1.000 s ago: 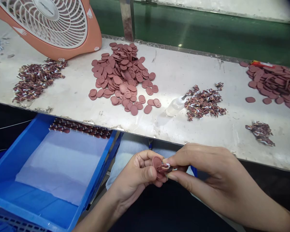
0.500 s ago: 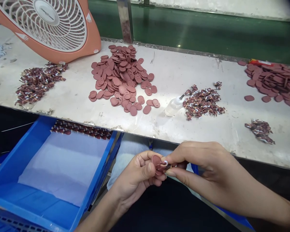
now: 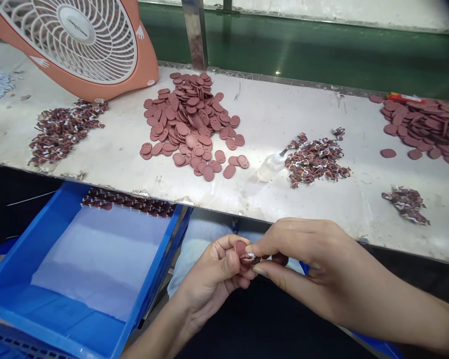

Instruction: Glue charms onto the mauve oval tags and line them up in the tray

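In front of the bench edge, my left hand (image 3: 215, 271) pinches a reddish-brown oval disc (image 3: 240, 248) between thumb and fingers. My right hand (image 3: 314, 269) is closed on a small dark-brown figurine (image 3: 250, 257) with white and yellow details, which it holds against the disc's face. My fingertips partly cover both pieces. On the bench above lie a large heap of similar oval discs (image 3: 189, 124), a pile of small brown figurines (image 3: 318, 159) and a clear squeeze bottle (image 3: 271, 167) with a dark tip, lying beside that pile.
An orange fan (image 3: 145, 65) stands at the back left, near another figurine pile (image 3: 65, 132). At lower left, a blue bin (image 3: 7, 294) holds a white sheet and rows of assembled pieces (image 3: 127, 202). More discs (image 3: 426, 124) and a small figurine cluster (image 3: 406, 204) lie at right.
My right fingers have shifted slightly left, bringing the figurine closer over the disc. The whole view has moved a little; the things on the bench look unchanged.
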Motion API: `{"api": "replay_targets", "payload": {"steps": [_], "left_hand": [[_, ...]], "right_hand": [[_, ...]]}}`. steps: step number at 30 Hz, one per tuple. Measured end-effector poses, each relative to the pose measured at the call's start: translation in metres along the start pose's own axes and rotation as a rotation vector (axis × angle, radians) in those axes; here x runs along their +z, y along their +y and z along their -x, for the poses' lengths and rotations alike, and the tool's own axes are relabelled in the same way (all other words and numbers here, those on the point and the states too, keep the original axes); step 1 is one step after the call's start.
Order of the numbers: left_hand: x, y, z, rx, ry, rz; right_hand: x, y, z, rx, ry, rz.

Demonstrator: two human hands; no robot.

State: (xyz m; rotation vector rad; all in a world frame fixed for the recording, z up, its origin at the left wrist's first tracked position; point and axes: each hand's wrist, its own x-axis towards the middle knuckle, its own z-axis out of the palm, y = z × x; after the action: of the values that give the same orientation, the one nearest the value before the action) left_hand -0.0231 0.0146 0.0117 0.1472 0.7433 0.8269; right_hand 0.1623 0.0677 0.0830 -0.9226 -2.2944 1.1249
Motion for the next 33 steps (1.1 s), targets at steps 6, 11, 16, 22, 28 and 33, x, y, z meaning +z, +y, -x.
{"api": "replay_targets", "payload": {"steps": [6,11,16,22,28,33], "left_hand": [[-0.001,0.0,-0.001,-0.007,0.026,0.013],[-0.002,0.0,-0.001,0.004,0.008,0.024],[-0.003,0.0,-0.001,0.008,0.001,0.028],[-0.002,-0.001,-0.002,0.021,0.007,0.022],[0.001,0.001,0.001,0.045,0.015,-0.002],[0.01,0.006,0.01,0.08,-0.015,-0.038]], "right_hand": [[0.001,0.0,-0.001,0.002,-0.003,0.015],[0.001,-0.001,-0.002,0.023,-0.023,0.016],[-0.001,-0.002,-0.001,0.042,-0.039,0.006],[-0.002,-0.004,-0.003,0.085,-0.084,-0.016],[-0.001,-0.006,-0.001,0.058,-0.065,-0.021],[-0.001,-0.011,0.01,-0.08,0.003,0.004]]}}
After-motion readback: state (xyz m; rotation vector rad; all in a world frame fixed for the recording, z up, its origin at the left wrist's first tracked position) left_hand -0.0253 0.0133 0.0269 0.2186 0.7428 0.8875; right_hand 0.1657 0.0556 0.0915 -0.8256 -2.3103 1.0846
